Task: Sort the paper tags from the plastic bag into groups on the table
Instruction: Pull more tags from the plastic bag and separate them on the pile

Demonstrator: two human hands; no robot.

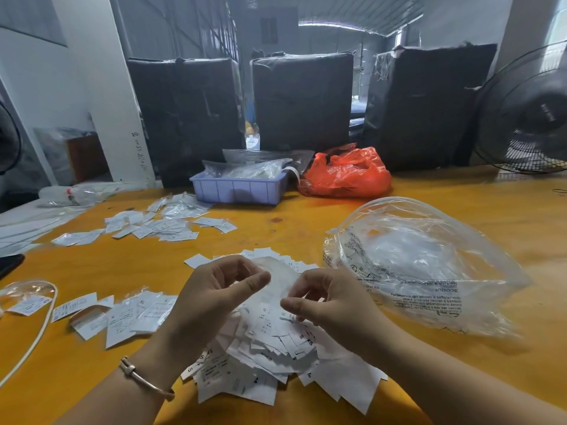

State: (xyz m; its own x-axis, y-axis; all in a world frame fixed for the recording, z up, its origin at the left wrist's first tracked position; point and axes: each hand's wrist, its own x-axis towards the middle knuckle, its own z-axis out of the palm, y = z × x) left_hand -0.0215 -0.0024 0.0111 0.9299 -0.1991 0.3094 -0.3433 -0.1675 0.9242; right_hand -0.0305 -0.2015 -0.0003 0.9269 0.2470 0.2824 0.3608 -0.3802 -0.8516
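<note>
1. Both hands, left hand (214, 289) and right hand (331, 305), pinch one small clear plastic sleeve (277, 279) between thumb and fingers.
2. Beneath them lies a heap of white paper size tags (270, 354) on the orange wooden table (306, 222).
3. Large clear printed plastic bag (420, 259) lies right of the heap.
4. Sorted tag groups (116, 314) lie left.

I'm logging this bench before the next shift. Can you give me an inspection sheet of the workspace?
Surface: orange wooden table, in use.
Job's things: paper tags pile under the hands; sorted groups far left; large clear plastic bag lying open at right.
Clutter: blue tray of packets, red bag.
Hands: left hand and right hand pinch a small clear packet.
Cables: white cord, left.
Surroundings: black-wrapped bales, fan.
</note>
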